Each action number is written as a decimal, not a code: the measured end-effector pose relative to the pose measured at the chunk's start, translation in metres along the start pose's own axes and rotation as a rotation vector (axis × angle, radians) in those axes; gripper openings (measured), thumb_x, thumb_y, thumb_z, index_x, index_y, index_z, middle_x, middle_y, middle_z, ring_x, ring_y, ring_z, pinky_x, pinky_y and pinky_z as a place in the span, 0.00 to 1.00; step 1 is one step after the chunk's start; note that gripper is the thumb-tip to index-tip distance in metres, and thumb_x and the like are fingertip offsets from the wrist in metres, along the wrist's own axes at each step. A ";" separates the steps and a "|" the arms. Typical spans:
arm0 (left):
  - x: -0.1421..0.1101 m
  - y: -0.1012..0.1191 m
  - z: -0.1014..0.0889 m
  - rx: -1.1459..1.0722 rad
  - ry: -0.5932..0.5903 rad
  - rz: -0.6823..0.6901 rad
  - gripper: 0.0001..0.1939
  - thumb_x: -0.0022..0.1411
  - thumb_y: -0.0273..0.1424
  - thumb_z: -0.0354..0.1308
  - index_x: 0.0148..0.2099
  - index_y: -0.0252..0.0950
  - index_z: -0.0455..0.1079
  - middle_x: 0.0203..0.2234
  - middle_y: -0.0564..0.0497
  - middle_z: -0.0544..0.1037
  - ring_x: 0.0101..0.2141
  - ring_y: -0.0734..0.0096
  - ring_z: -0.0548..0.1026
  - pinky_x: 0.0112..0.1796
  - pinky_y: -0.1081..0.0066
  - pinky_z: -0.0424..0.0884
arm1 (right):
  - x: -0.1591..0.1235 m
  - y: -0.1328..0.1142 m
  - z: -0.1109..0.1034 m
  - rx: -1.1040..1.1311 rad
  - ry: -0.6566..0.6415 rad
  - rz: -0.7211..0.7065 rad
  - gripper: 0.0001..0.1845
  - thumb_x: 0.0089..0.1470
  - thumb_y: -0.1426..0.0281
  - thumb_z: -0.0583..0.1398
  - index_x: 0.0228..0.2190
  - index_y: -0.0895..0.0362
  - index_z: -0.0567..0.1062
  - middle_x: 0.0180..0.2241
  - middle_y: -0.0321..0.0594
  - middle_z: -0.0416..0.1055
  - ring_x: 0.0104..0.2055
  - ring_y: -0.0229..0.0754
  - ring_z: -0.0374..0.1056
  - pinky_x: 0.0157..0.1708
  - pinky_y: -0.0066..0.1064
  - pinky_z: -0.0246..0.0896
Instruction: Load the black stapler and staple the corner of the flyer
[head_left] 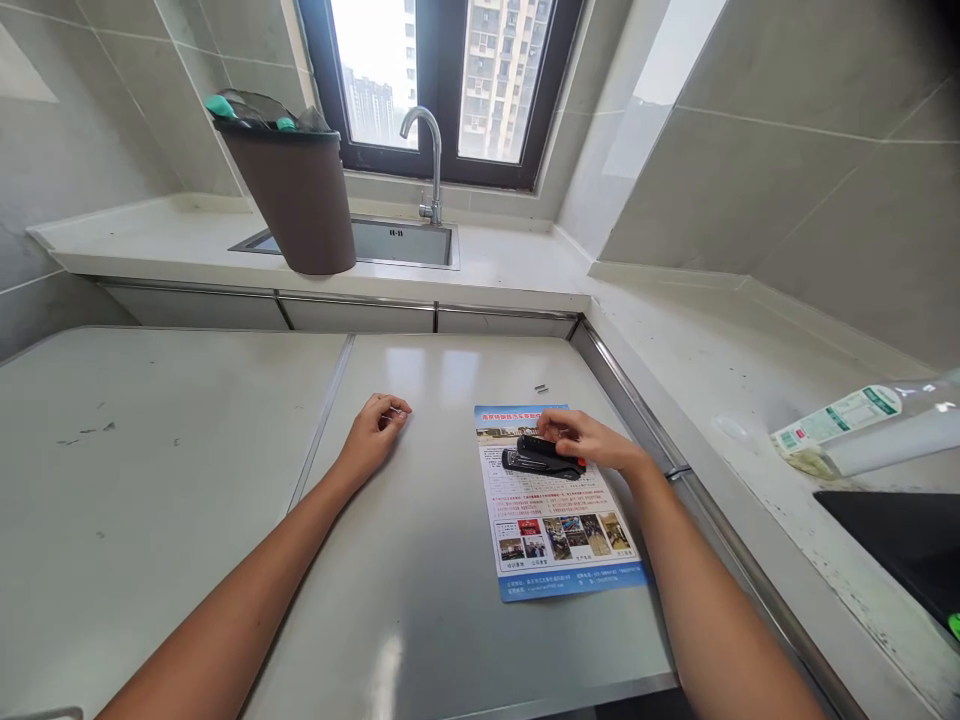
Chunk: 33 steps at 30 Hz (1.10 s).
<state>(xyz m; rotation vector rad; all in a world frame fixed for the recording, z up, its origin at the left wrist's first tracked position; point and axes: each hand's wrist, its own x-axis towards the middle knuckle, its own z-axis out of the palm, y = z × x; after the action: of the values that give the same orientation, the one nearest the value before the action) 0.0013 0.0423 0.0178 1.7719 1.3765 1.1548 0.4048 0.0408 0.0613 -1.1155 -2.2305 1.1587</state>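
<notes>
A black stapler (pixel 544 460) lies on a printed flyer (pixel 555 505) with blue bands and small photos. My right hand (pixel 589 440) is at the stapler's right end, thumb against its top and fingers curled along the far side; a red spot shows at that end. To the left, my left hand (pixel 376 425) rests on the white tabletop (pixel 420 520) with its fingers loosely bent and nothing visible in it. Just beyond the flyer are two small staple strips (pixel 541 388).
A brown bin (pixel 292 195) holding bottles stands by the sink (pixel 405 245) and its faucet (pixel 431 150). On the right counter (pixel 675 330) lies a clear labelled bottle (pixel 862 425) beside a black object (pixel 900 540). A metal rail edges the counter.
</notes>
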 end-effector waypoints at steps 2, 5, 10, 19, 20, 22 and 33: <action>0.000 0.000 0.000 0.007 -0.014 0.012 0.09 0.68 0.36 0.55 0.42 0.40 0.75 0.40 0.50 0.72 0.37 0.68 0.71 0.41 0.66 0.68 | 0.004 0.008 0.002 0.053 0.250 -0.017 0.31 0.61 0.39 0.55 0.36 0.55 0.73 0.31 0.36 0.67 0.34 0.42 0.62 0.34 0.32 0.57; 0.001 -0.001 0.000 0.020 -0.015 0.016 0.08 0.67 0.35 0.55 0.42 0.40 0.76 0.39 0.50 0.72 0.36 0.68 0.70 0.40 0.67 0.67 | 0.012 0.024 0.006 0.012 0.550 0.004 0.27 0.64 0.43 0.56 0.33 0.54 0.73 0.30 0.36 0.68 0.33 0.42 0.62 0.35 0.33 0.57; 0.000 0.001 -0.001 0.022 -0.023 0.016 0.08 0.67 0.35 0.55 0.41 0.40 0.75 0.38 0.50 0.72 0.34 0.69 0.69 0.40 0.67 0.67 | 0.020 0.045 0.011 -0.160 0.669 0.011 0.17 0.62 0.52 0.62 0.34 0.54 0.76 0.31 0.37 0.72 0.30 0.42 0.62 0.34 0.34 0.59; -0.002 0.008 -0.002 0.028 -0.035 -0.018 0.09 0.68 0.35 0.54 0.41 0.40 0.75 0.38 0.50 0.72 0.34 0.68 0.69 0.40 0.66 0.67 | 0.030 0.063 0.014 -0.464 0.399 -0.117 0.07 0.65 0.62 0.59 0.39 0.51 0.76 0.39 0.43 0.73 0.43 0.50 0.68 0.45 0.41 0.64; -0.002 0.008 -0.002 0.030 -0.036 -0.021 0.09 0.68 0.35 0.54 0.41 0.41 0.76 0.38 0.50 0.72 0.35 0.68 0.69 0.40 0.66 0.67 | 0.030 0.065 0.014 -0.477 0.377 -0.118 0.07 0.66 0.63 0.59 0.39 0.51 0.76 0.40 0.43 0.72 0.44 0.50 0.68 0.45 0.41 0.64; -0.002 0.007 -0.002 0.036 -0.036 -0.020 0.09 0.68 0.35 0.54 0.41 0.41 0.76 0.38 0.50 0.72 0.35 0.68 0.69 0.40 0.66 0.67 | 0.029 0.066 0.012 -0.490 0.359 -0.113 0.06 0.66 0.64 0.59 0.38 0.51 0.75 0.40 0.43 0.72 0.44 0.50 0.67 0.46 0.41 0.64; -0.001 0.006 -0.001 0.043 -0.039 -0.006 0.09 0.68 0.34 0.54 0.41 0.40 0.76 0.38 0.50 0.72 0.35 0.68 0.69 0.40 0.67 0.67 | 0.027 0.068 0.010 -0.472 0.412 -0.076 0.07 0.63 0.64 0.61 0.33 0.53 0.74 0.37 0.42 0.71 0.40 0.49 0.66 0.42 0.39 0.63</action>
<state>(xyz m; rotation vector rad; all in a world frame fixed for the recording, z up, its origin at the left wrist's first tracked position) 0.0030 0.0394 0.0229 1.8099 1.3929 1.0899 0.4139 0.0803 -0.0005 -1.2876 -2.2314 0.3239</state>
